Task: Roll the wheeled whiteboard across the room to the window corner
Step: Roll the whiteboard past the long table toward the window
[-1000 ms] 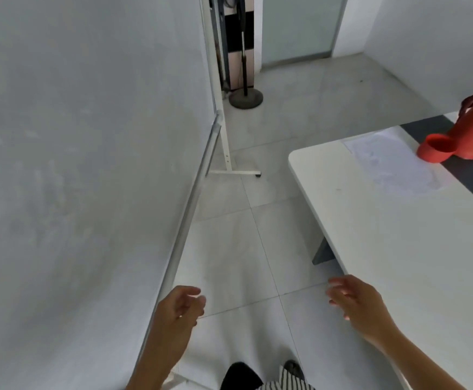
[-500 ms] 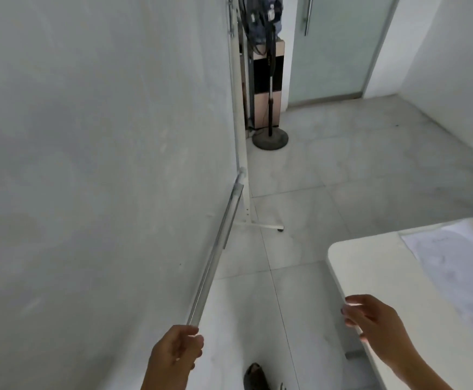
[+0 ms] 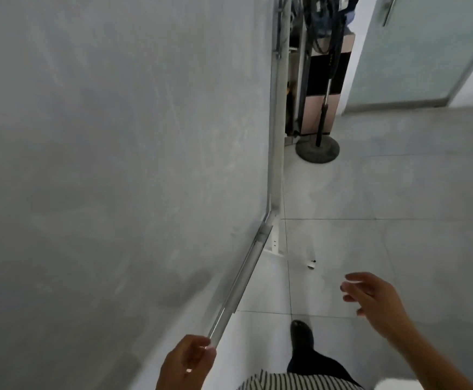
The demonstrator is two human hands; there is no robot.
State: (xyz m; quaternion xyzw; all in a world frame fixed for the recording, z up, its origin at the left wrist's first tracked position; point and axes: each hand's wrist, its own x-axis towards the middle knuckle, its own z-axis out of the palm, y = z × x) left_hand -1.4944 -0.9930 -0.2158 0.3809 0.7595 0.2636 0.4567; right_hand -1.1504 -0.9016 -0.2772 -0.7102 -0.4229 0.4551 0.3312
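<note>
The wheeled whiteboard [image 3: 111,164] fills the left half of the view, its grey-white face close beside me. A metal pen tray [image 3: 243,280] runs along its lower edge down to my left hand [image 3: 186,364], which is closed around the tray's near end. The board's white upright and foot [image 3: 276,243] stand on the floor ahead, with a small caster [image 3: 311,264] just right of them. My right hand [image 3: 376,302] hovers free over the floor tiles, fingers spread, holding nothing.
A fan stand with a round dark base [image 3: 317,149] stands ahead by a cluttered shelf. A frosted glass door [image 3: 415,52] is at the far right. My dark shoe [image 3: 302,336] steps on the grey tiled floor. A white table corner [image 3: 415,385] shows at the bottom right.
I have walked forward along the board; the fan stand and door are nearer, and the table has dropped out of view except one corner. My left hand stays on the tray.
</note>
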